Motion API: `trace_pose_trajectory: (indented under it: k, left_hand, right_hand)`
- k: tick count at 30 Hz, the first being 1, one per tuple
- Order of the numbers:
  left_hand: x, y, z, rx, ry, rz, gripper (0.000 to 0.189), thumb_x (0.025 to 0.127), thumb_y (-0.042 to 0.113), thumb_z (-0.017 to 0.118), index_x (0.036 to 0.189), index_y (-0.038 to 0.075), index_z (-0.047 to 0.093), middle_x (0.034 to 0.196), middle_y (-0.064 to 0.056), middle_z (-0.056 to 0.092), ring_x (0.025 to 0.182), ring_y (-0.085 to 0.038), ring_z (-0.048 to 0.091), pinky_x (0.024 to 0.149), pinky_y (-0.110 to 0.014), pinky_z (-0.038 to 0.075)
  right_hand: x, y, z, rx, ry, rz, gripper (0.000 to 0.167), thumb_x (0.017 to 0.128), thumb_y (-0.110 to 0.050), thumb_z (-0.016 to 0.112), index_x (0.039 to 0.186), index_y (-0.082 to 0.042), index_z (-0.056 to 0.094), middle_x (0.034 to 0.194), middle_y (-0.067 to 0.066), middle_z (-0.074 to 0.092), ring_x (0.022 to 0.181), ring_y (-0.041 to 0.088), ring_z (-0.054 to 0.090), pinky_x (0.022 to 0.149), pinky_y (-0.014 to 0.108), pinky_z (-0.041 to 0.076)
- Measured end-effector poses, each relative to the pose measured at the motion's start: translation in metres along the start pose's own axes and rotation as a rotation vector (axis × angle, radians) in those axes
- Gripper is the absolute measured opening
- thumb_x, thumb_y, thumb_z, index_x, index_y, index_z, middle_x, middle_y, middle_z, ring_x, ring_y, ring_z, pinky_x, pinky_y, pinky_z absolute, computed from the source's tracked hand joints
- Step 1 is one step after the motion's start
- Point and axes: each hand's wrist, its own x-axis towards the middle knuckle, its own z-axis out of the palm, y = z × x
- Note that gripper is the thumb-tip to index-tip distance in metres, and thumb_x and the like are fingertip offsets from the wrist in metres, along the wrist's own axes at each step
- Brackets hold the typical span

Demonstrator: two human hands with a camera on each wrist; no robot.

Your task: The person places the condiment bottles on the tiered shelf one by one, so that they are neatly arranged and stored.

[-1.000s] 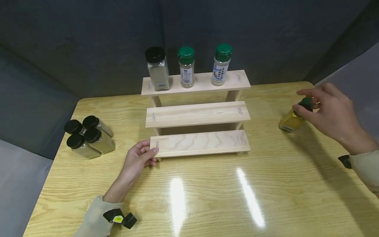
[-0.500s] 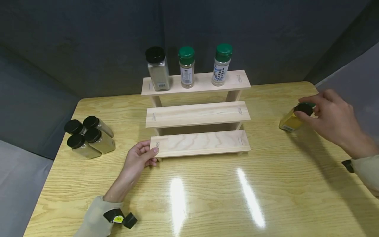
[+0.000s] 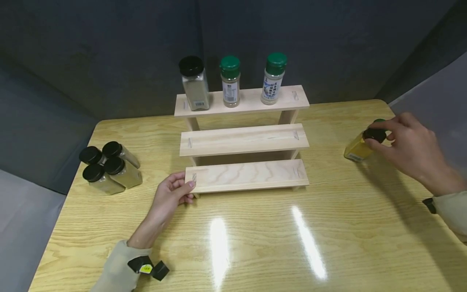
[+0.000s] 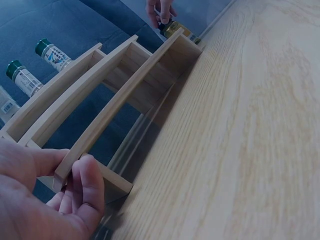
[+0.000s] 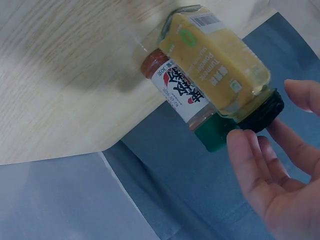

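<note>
Turmeric jar (image 5: 217, 67) has its black cap (image 5: 261, 114) between the right fingers (image 5: 246, 162).

Tabletop: we see yellowish wood grain (image 3: 255, 227) with rounded far corners.
Glare: we notice a left streak (image 3: 219, 251) and a right streak (image 3: 309, 243), both white, on the tabletop's near half.
Backdrop: we have a dark backdrop (image 3: 138, 52) behind, creased vertically.
Sides: we find pale grey at left (image 3: 25, 227) and right (image 3: 438, 85).

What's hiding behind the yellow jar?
A green-lidded jar with a white label. From the head view, only a bit of its lid peeks out; the yellow jar and right hand cover the rest. The right-wrist view shows more, but part of the label is covered.
</note>
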Motion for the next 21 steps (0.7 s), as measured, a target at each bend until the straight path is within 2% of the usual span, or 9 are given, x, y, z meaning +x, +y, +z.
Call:
trace_pose_trajectory:
  k: [11, 21]
  left_hand:
    - [0.0008, -0.0020, -0.0015, 0.006, -0.008, 0.008, 0.042, 0.109, -0.003, 0.063, 0.147, -0.013, 0.048, 0.098, -0.007, 0.064, 0.078, -0.012, 0.066, 0.072, -0.025, 0.064]
    - [0.0004, -0.0018, -0.0015, 0.002, -0.015, 0.008, 0.042, 0.109, -0.003, 0.063, 0.147, -0.013, 0.048, 0.098, -0.007, 0.063, 0.078, -0.012, 0.066, 0.072, -0.024, 0.064]
  right_hand:
    - [0.0034, 0.0011, 0.0044, -0.019, -0.028, 0.023, 0.045, 0.101, -0.018, 0.080, 0.133, 0.009, 0.065, 0.114, 0.028, 0.048, 0.094, 0.050, 0.062, 0.074, 0.071, 0.048]
    - [0.0060, 0.0027, 0.0085, -0.025, -0.022, 0.045, 0.045, 0.103, -0.023, 0.077, 0.134, 0.008, 0.065, 0.116, 0.029, 0.048, 0.090, 0.046, 0.056, 0.067, 0.068, 0.047]
